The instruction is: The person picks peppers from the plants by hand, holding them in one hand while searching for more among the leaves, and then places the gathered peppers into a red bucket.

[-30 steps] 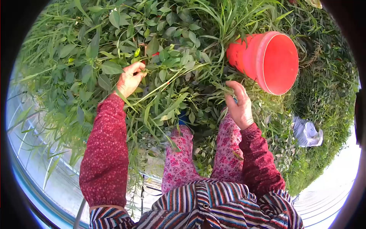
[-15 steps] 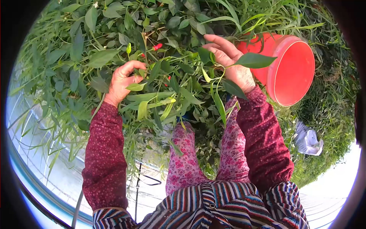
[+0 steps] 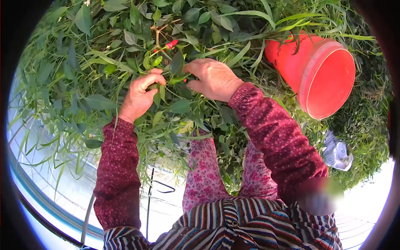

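My left hand (image 3: 141, 95) is curled among the pepper plant's leaves (image 3: 100, 103), its thumb and fingers closed around a leafy stem. Just right of it, a slim green chili pepper (image 3: 178, 79) lies between the two hands. My right hand (image 3: 214, 79) reaches in from the right with bent fingers and thumb at the pepper's right end; its fingertips are partly hidden by leaves. Above the hands, a red chili pepper (image 3: 171, 44) hangs near a brown forked stem (image 3: 157, 35). A smaller green pepper (image 3: 157, 61) sits just over my left fingertips.
A red bucket (image 3: 306, 68) lies tilted in the foliage at the right, its mouth facing me. Below it is a crumpled white plastic bag (image 3: 336, 152). Long grass blades (image 3: 246, 14) mix with the plants. Pale sheeting (image 3: 54, 166) spreads at the lower left.
My right hand has moved left, away from the leafy shoot near the bucket, to the green chili pepper beside my left hand. My left hand has shifted slightly right and down.
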A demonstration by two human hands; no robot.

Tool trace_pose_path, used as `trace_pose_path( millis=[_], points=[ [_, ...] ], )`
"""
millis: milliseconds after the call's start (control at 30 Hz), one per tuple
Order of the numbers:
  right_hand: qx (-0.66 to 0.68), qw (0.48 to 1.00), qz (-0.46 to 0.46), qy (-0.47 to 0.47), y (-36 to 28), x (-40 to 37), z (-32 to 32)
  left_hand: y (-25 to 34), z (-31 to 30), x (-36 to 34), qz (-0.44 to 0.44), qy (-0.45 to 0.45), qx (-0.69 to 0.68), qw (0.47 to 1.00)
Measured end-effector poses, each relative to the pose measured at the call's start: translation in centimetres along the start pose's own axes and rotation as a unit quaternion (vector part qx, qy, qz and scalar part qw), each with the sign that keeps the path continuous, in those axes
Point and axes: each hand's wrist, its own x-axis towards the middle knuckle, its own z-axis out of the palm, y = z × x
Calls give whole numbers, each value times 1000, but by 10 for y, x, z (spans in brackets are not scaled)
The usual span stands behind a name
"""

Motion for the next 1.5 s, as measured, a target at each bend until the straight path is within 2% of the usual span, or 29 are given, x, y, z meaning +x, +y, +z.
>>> trace_pose_path(
  millis=[33,100,133,200,233,267,300,367,433,500,533,567,633,667,700,767,833,867,900,967,1033,1100,1167,1233,1300,1400,1433,1500],
  points=[
    [-74,997,-29,8,-2,8,22,-2,4,-3,5,13,-4,1000],
    [-108,993,-29,-47,-12,21,42,2,5,-3,8,21,-8,1000],
    [-109,984,4,-143,-15,26,45,4,4,-3,0,14,21,1000],
    [-140,976,19,-163,-26,26,39,1,6,-4,-10,7,46,999],
    [-171,968,31,-181,-31,23,37,-3,7,-3,29,16,75,997],
    [-172,975,2,-140,-32,15,37,-5,8,0,68,27,105,992],
    [-174,974,2,-142,-33,9,35,-5,9,1,68,29,102,992],
    [-118,992,-9,-44,-36,-1,30,-5,11,5,64,19,-4,998],
    [-91,995,1,-27,-38,-13,21,-7,13,10,69,11,-44,997],
    [33,999,1,43,-37,-28,15,-17,17,10,36,21,90,995],
    [151,988,20,33,-32,-38,5,-19,16,5,37,43,34,998],
    [260,960,101,-24,-32,-48,-13,-22,15,2,50,51,-32,997],
    [444,872,198,67,-9,-61,-13,-10,11,2,31,52,-77,995],
    [428,870,225,96,-2,-63,-20,-7,8,1,-17,30,-107,994],
    [410,868,251,127,5,-63,-27,-9,8,4,-14,31,-106,994],
    [418,868,241,119,26,-61,-18,-15,10,4,42,13,-99,994],
    [208,947,237,-67,27,-55,-17,-21,8,3,51,2,-85,995],
    [144,982,107,-51,41,-54,1,-22,7,3,63,-5,-70,996],
    [111,987,62,-97,39,-48,3,-18,7,3,63,-5,-68,996],
    [65,985,27,-159,35,-41,13,-11,7,2,-4,2,-106,994],
    [45,981,4,-191,33,-39,18,-11,6,3,17,-5,-79,997],
    [-4,968,20,-248,24,-42,14,-14,5,5,33,-8,-52,998],
    [7,972,26,-234,17,-55,6,-14,6,3,42,4,-37,998],
    [13,961,77,-265,-1,-62,-11,-16,6,3,19,-8,-7,1000],
    [23,980,22,-195,-6,-76,-7,-13,10,1,-2,23,43,999],
    [81,980,48,-178,-15,-88,-6,-9,11,3,10,14,114,993],
    [108,975,61,-187,-19,-91,-8,-13,12,3,10,15,115,993],
    [153,969,73,-178,-25,-100,-11,-18,17,6,29,45,36,998]
  ],
)
